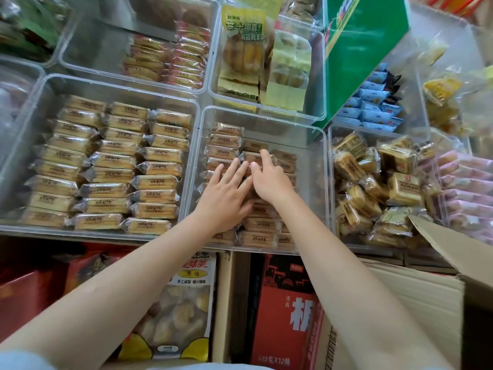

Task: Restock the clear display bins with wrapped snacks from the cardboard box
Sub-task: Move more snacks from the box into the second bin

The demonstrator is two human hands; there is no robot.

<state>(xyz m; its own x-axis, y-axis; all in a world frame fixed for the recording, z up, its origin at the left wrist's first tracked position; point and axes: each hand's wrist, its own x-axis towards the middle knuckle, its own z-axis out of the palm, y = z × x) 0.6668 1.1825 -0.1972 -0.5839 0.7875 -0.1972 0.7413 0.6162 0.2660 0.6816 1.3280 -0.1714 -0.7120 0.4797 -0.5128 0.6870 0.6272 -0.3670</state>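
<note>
Here hands (248, 182) press wrapped snacks (256, 158).

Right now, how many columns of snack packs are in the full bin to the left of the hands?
3: a left column, a middle column and a right column, side by side in the bin. Packs underneath may be hidden.

The bins (262, 113) are clear, smooth, shiny plastic. The snacks (114, 161) sit in shiny, crinkly see-through wrappers. The cardboard box (416, 295) is brown, dull paper board. The green box (365, 49) looks glossy.
</note>
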